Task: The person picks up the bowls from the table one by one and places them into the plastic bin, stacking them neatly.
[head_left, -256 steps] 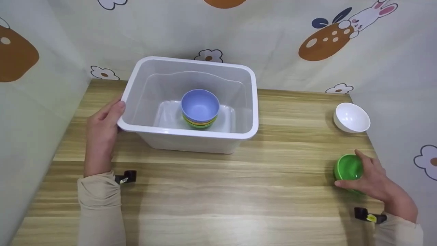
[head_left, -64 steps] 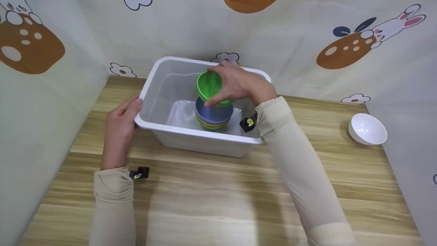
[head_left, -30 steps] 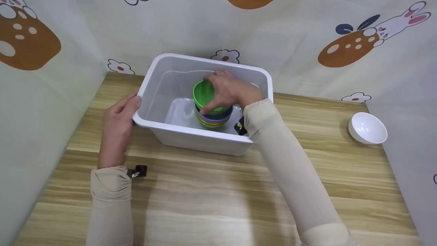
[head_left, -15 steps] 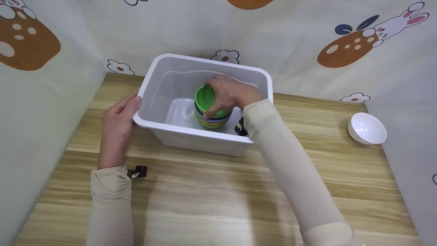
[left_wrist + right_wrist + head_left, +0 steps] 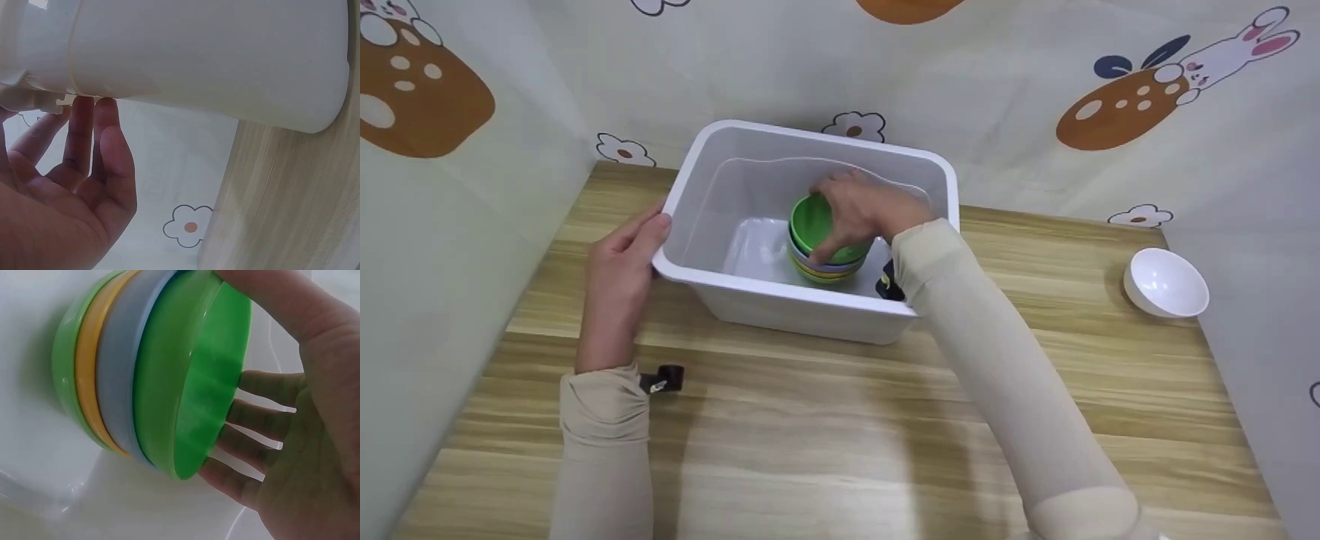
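My right hand [image 5: 851, 214] reaches into a white plastic bin [image 5: 810, 295] and holds a green bowl [image 5: 812, 223] by its rim, thumb on the near side and fingers on the far side. The green bowl sits in a blue bowl [image 5: 119, 354], on top of a nested stack. Below it in the right wrist view come a yellow bowl [image 5: 88, 354] and a light green bowl [image 5: 66, 360]. My left hand [image 5: 622, 259] grips the bin's left rim, its thumb on top. In the left wrist view the fingertips [image 5: 106, 107] touch the underside of the rim.
A white bowl [image 5: 1166, 283] stands on the right of the wooden table [image 5: 795, 420], by the side wall. Cloth walls [image 5: 982, 90] with printed rabbits and flowers close off the back and both sides. The bin stands near the back wall.
My right hand has carried the green bowl from the table's right side into the bin and lowered it into the blue bowl. The left hand still holds the rim.
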`<act>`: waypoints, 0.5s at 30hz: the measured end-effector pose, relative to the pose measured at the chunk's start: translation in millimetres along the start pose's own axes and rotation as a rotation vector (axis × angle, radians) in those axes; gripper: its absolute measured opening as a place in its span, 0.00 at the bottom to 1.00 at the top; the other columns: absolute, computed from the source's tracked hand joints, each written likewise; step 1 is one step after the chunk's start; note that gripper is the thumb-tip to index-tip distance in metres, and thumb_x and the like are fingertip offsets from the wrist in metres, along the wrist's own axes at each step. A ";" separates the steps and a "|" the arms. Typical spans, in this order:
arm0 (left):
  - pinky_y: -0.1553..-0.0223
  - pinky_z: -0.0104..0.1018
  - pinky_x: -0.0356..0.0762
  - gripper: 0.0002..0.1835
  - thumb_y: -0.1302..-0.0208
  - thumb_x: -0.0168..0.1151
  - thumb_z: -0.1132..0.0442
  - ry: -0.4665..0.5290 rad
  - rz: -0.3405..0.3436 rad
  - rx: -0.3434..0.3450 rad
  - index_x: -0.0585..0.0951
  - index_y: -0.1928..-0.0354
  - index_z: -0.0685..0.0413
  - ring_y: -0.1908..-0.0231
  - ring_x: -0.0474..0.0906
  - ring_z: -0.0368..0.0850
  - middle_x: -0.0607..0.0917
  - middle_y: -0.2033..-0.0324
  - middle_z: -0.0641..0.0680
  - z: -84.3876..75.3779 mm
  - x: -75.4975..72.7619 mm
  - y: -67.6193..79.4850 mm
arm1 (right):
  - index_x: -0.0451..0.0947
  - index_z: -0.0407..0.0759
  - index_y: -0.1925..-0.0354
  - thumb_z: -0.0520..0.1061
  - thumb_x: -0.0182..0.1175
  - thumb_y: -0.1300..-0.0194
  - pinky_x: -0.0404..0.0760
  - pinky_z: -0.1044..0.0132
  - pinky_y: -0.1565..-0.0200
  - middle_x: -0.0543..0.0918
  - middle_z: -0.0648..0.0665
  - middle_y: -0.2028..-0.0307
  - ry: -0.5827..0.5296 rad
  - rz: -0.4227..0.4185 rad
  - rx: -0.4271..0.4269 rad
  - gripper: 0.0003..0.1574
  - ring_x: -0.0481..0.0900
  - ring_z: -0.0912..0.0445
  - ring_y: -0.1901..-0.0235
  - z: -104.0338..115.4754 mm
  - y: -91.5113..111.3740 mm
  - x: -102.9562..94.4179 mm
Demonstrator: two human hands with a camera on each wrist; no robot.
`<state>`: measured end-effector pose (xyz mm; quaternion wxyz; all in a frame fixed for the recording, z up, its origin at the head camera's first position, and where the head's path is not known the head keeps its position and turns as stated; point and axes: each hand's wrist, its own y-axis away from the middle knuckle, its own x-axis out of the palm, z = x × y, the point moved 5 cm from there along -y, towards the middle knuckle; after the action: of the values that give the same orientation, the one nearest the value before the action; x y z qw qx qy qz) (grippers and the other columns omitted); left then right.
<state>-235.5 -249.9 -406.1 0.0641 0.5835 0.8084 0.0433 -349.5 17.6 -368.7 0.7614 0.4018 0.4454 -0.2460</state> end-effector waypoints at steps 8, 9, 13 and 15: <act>0.50 0.25 0.80 0.27 0.32 0.66 0.44 0.001 0.004 0.001 0.80 0.34 0.43 0.44 0.80 0.40 0.79 0.32 0.52 -0.2 0.3 0.9 | 0.57 0.45 0.23 0.70 0.77 0.52 0.66 0.51 0.27 0.68 0.42 0.30 0.028 0.020 -0.005 0.69 0.61 0.47 0.31 1.5 -1.4 1.8; 0.50 0.25 0.81 0.27 0.32 0.67 0.45 0.009 0.005 -0.001 0.80 0.35 0.43 0.45 0.80 0.40 0.80 0.33 0.53 -0.1 0.6 1.0 | 0.57 0.45 0.23 0.70 0.76 0.51 0.66 0.51 0.26 0.67 0.42 0.30 0.030 0.021 -0.005 0.69 0.61 0.47 0.30 1.6 -1.5 2.0; 0.52 0.25 0.82 0.27 0.33 0.68 0.45 0.030 0.006 -0.007 0.80 0.35 0.43 0.46 0.81 0.40 0.81 0.34 0.53 0.0 1.2 0.8 | 0.55 0.46 0.22 0.70 0.76 0.51 0.64 0.49 0.25 0.65 0.41 0.28 0.030 0.035 0.006 0.70 0.59 0.46 0.29 1.6 -1.0 2.8; 0.53 0.25 0.82 0.27 0.33 0.68 0.45 0.037 0.008 -0.011 0.81 0.35 0.43 0.48 0.81 0.40 0.81 0.34 0.53 0.1 1.3 0.7 | 0.54 0.47 0.22 0.70 0.76 0.51 0.63 0.49 0.25 0.63 0.41 0.27 0.026 0.041 0.013 0.71 0.58 0.46 0.28 1.5 -0.3 3.0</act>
<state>-235.2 -248.4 -406.2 0.0520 0.5856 0.8068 0.0588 -347.5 16.2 -371.0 0.7577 0.4188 0.4456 -0.2279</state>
